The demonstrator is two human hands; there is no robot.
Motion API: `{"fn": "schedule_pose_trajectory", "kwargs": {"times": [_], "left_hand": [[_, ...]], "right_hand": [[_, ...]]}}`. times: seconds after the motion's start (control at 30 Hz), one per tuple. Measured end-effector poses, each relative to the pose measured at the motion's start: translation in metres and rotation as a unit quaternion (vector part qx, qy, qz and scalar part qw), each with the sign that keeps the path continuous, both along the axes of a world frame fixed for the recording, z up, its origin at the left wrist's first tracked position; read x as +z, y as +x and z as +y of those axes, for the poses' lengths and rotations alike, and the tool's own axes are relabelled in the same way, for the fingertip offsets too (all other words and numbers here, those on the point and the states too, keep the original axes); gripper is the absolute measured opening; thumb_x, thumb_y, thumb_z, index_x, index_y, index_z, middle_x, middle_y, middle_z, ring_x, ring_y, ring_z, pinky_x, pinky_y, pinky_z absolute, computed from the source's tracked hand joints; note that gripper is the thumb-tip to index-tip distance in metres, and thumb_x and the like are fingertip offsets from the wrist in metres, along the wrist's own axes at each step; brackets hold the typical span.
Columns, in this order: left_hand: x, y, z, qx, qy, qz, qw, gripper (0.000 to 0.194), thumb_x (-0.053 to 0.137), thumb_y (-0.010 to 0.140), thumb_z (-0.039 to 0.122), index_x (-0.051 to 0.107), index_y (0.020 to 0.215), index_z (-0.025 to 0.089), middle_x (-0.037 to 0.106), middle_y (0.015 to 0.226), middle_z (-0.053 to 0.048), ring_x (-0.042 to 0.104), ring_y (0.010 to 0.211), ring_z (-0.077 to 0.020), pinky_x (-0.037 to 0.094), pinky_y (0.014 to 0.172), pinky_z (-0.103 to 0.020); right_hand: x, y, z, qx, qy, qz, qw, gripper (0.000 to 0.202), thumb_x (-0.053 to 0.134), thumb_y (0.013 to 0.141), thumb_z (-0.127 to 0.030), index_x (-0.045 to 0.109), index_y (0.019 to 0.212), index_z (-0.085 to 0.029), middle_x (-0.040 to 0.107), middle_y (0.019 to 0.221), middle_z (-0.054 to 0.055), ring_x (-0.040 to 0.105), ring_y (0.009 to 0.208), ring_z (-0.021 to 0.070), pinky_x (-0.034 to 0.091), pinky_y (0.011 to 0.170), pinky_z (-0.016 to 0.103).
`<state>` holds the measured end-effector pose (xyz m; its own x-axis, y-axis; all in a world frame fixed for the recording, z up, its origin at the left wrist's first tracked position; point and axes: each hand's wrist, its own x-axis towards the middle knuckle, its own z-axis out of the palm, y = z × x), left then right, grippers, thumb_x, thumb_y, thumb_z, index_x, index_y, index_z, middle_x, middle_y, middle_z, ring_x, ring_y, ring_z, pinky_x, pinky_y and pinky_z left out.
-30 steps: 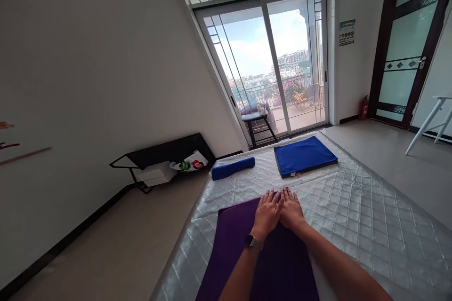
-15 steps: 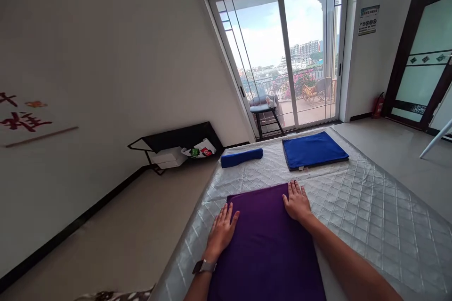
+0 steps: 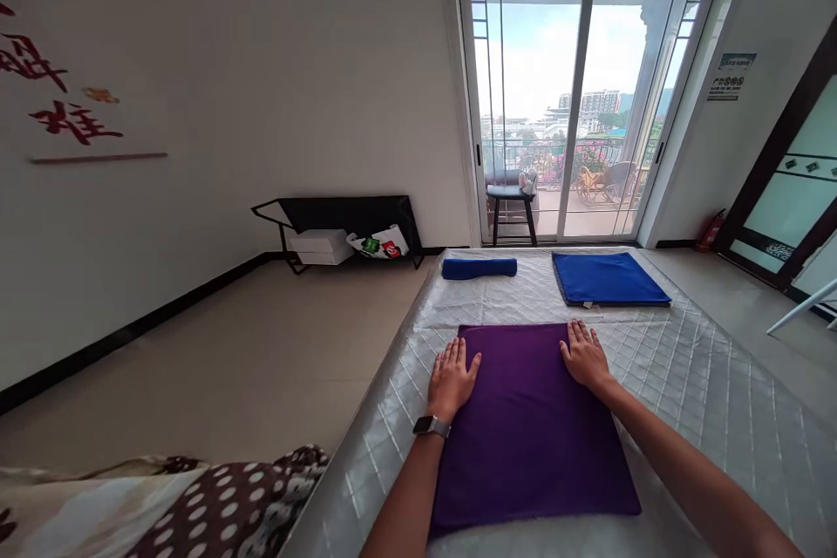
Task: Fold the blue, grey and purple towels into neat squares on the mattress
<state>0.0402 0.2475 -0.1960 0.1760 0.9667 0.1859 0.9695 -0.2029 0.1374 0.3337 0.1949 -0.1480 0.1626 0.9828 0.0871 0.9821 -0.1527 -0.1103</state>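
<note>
A flat purple cloth (image 3: 529, 436), roughly square, lies spread on the silver quilted mattress (image 3: 693, 401). My left hand (image 3: 452, 379) rests flat on its left edge near the far corner, fingers stretched out and thumb apart. At the far right corner, my right hand (image 3: 584, 353) lies flat too, with its fingers extended. Neither hand grips anything. Beyond the purple cloth sit a folded blue cloth (image 3: 611, 277) with a dark underside and a small white tag, and a narrow blue roll (image 3: 479, 268) to its left.
Patterned brown and cream fabric (image 3: 215, 506) lies at the lower left. Against the wall is a low black rack (image 3: 346, 214) with white boxes (image 3: 320, 246) and a printed bag (image 3: 379, 242). A dark stool (image 3: 513, 193) stands by the sliding glass door (image 3: 575, 105).
The view has levelled and swung left, so the near edge of the purple cloth now shows. Both hands stay flat at the cloth's far corners.
</note>
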Motion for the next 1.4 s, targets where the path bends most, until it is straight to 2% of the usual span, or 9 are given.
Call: {"fn": "schedule_pose_trajectory", "kwargs": {"times": [0.27, 0.43, 0.6, 0.73, 0.83, 0.97, 1.13, 1.23, 1.4], "left_hand": [[0.003, 0.004, -0.001, -0.005, 0.004, -0.026, 1.0, 0.066, 0.027, 0.099, 0.049, 0.039, 0.149, 0.008, 0.041, 0.155, -0.018, 0.031, 0.147, -0.0279, 0.024, 0.12, -0.049], [0.024, 0.01, -0.013, -0.016, 0.029, -0.039, 0.999, 0.064, 0.026, 0.1, 0.042, 0.041, 0.146, 0.001, 0.039, 0.154, -0.022, 0.034, 0.145, -0.0314, 0.022, 0.12, -0.052], [0.041, 0.071, -0.058, -0.165, 0.074, -0.025, 0.983, 0.055, 0.027, 0.103, 0.042, 0.053, 0.14, 0.012, 0.05, 0.149, -0.013, 0.039, 0.143, -0.025, 0.024, 0.121, -0.044], [0.026, 0.136, -0.099, -0.289, 0.073, -0.012, 0.955, 0.052, 0.026, 0.104, 0.042, 0.051, 0.143, 0.02, 0.051, 0.15, -0.008, 0.039, 0.143, -0.0219, 0.029, 0.12, -0.043], [0.012, 0.152, -0.111, -0.305, 0.061, -0.005, 0.95, 0.052, 0.021, 0.105, 0.038, 0.046, 0.147, 0.02, 0.052, 0.148, -0.011, 0.042, 0.142, -0.0241, 0.033, 0.117, -0.047], [-0.001, 0.112, -0.105, -0.243, 0.046, -0.003, 0.969, 0.055, 0.028, 0.102, 0.049, 0.045, 0.148, 0.023, 0.043, 0.155, -0.007, 0.035, 0.145, -0.0235, 0.03, 0.12, -0.047], [-0.024, -0.004, -0.104, -0.139, 0.038, 0.035, 0.989, 0.06, 0.027, 0.1, 0.048, 0.045, 0.148, 0.017, 0.039, 0.156, -0.012, 0.033, 0.146, -0.0282, 0.029, 0.119, -0.052], [-0.039, -0.06, -0.115, -0.121, 0.053, 0.067, 0.989, 0.057, 0.021, 0.101, 0.04, 0.049, 0.145, 0.019, 0.042, 0.155, -0.012, 0.036, 0.145, -0.0277, 0.032, 0.117, -0.053], [-0.04, -0.081, -0.128, -0.122, 0.061, 0.101, 0.985, 0.055, 0.021, 0.1, 0.033, 0.057, 0.139, 0.02, 0.046, 0.153, -0.01, 0.039, 0.143, -0.0263, 0.033, 0.117, -0.051]], "right_hand": [[-0.013, -0.009, -0.091, 0.029, -0.048, 0.027, 0.998, 0.066, 0.02, 0.101, -0.044, 0.025, 0.157, -0.009, 0.023, 0.163, 0.01, 0.017, 0.151, 0.0204, 0.015, 0.121, 0.038], [-0.012, -0.016, -0.107, 0.021, -0.059, 0.035, 0.997, 0.068, 0.021, 0.101, -0.046, 0.02, 0.158, -0.008, 0.019, 0.164, 0.009, 0.015, 0.152, 0.0196, 0.012, 0.122, 0.036], [-0.009, -0.019, -0.104, 0.018, -0.057, 0.039, 0.997, 0.068, 0.023, 0.1, -0.045, 0.02, 0.158, -0.008, 0.021, 0.164, 0.009, 0.013, 0.152, 0.0188, 0.012, 0.122, 0.037], [-0.006, -0.016, -0.103, 0.024, -0.076, 0.052, 0.996, 0.066, 0.027, 0.099, -0.039, 0.02, 0.157, -0.007, 0.021, 0.164, 0.01, 0.012, 0.152, 0.0192, 0.012, 0.122, 0.037], [-0.003, -0.011, -0.102, 0.04, -0.095, 0.073, 0.992, 0.063, 0.024, 0.099, -0.033, 0.023, 0.157, -0.008, 0.021, 0.163, 0.01, 0.013, 0.152, 0.019, 0.014, 0.122, 0.037], [-0.001, -0.01, -0.102, 0.049, -0.089, 0.095, 0.99, 0.061, 0.019, 0.101, -0.032, 0.024, 0.157, -0.007, 0.021, 0.163, 0.01, 0.014, 0.152, 0.0182, 0.015, 0.122, 0.037], [-0.01, -0.015, -0.104, 0.037, -0.051, 0.088, 0.994, 0.062, 0.022, 0.101, -0.036, 0.022, 0.157, -0.008, 0.019, 0.163, 0.009, 0.013, 0.152, 0.0189, 0.012, 0.122, 0.039], [-0.013, -0.016, -0.102, 0.042, -0.04, 0.088, 0.994, 0.063, 0.023, 0.101, -0.037, 0.023, 0.157, -0.008, 0.021, 0.163, 0.01, 0.014, 0.152, 0.019, 0.013, 0.122, 0.039], [-0.018, -0.018, -0.118, 0.051, -0.003, 0.063, 0.997, 0.062, 0.024, 0.101, -0.035, 0.028, 0.155, -0.004, 0.026, 0.161, 0.015, 0.018, 0.151, 0.0234, 0.014, 0.122, 0.044]]}}
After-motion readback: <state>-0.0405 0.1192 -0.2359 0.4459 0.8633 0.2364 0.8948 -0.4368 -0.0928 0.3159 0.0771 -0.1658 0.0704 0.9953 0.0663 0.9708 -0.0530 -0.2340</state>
